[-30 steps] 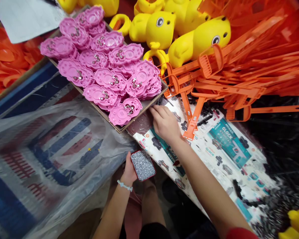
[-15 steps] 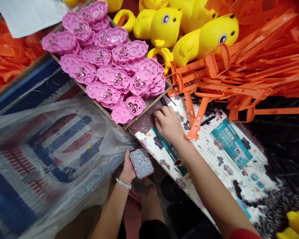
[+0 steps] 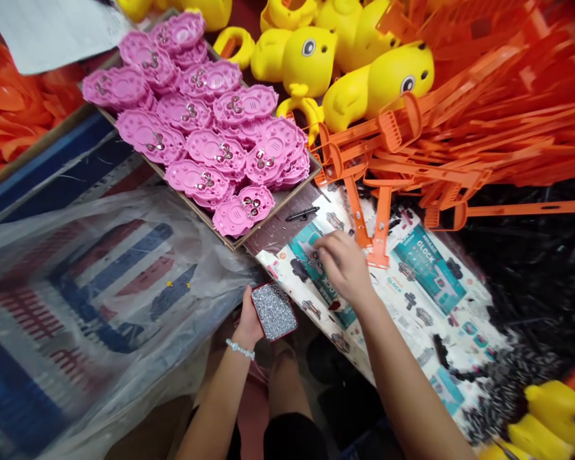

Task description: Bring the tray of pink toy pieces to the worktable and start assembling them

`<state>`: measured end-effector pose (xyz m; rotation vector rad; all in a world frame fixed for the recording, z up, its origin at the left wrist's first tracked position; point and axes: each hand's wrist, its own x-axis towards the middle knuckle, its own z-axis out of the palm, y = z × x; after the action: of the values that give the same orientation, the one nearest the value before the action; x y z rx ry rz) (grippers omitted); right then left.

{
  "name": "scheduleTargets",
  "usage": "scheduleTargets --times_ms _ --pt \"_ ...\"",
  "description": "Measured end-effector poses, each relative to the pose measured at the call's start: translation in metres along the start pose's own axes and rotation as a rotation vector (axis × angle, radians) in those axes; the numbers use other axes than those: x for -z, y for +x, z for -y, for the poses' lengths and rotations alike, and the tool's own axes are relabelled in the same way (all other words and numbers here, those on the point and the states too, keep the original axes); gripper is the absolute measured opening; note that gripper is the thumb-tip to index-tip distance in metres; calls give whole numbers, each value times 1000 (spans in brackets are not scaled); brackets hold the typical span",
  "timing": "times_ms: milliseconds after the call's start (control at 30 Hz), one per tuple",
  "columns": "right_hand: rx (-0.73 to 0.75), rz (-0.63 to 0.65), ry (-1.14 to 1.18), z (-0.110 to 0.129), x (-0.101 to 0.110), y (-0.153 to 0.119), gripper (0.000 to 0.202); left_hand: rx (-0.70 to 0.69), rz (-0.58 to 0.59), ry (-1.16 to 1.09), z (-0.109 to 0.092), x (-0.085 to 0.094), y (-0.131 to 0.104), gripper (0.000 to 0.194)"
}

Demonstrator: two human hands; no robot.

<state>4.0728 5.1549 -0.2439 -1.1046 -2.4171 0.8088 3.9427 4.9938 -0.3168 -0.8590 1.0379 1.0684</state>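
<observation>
My left hand (image 3: 250, 319), with a pale beaded bracelet at its wrist, grips a small red-rimmed tray (image 3: 275, 311). Its face is a speckled silver mass, perhaps tiny screws, too fine to make out. My right hand (image 3: 344, 265) hovers over a printed sheet (image 3: 393, 294), fingers loosely bent and apart, with nothing visible in them. Beyond its fingertips a slim black pointed part (image 3: 303, 214) lies on the brown tabletop. Just past that stands a crate (image 3: 278, 214) stacked with pink plastic plates (image 3: 243, 211) bearing shiny metal bits.
Orange long-handled plastic parts (image 3: 483, 140) pile up at the right, some reaching over the sheet. Yellow duck-shaped pieces (image 3: 311, 61) sit behind. Black small parts (image 3: 522, 377) spread at lower right. A clear plastic bag (image 3: 138, 268) covers the left side, near a box of orange pieces (image 3: 19, 108).
My right hand has drawn back from the crate's corner toward the sheet, uncovering the slim black part. My left hand keeps its hold on the tray. The view has shifted slightly.
</observation>
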Motion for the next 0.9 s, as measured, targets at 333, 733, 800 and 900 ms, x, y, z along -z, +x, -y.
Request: scheduleTargets --times_ms 333,733,800,900 --pt "-198 4 -546 -4 -29 20 21 -28 -16 10 0 4 6 53" --pt "134 21 -304 30 -36 30 23 -19 42 -35 -3 8 13 50" --pt "177 72 -296 27 -43 43 24 -17 30 -34 -4 7 12 49" --pt "209 156 -291 25 -47 45 22 -35 13 -19 -5 5 10 51"
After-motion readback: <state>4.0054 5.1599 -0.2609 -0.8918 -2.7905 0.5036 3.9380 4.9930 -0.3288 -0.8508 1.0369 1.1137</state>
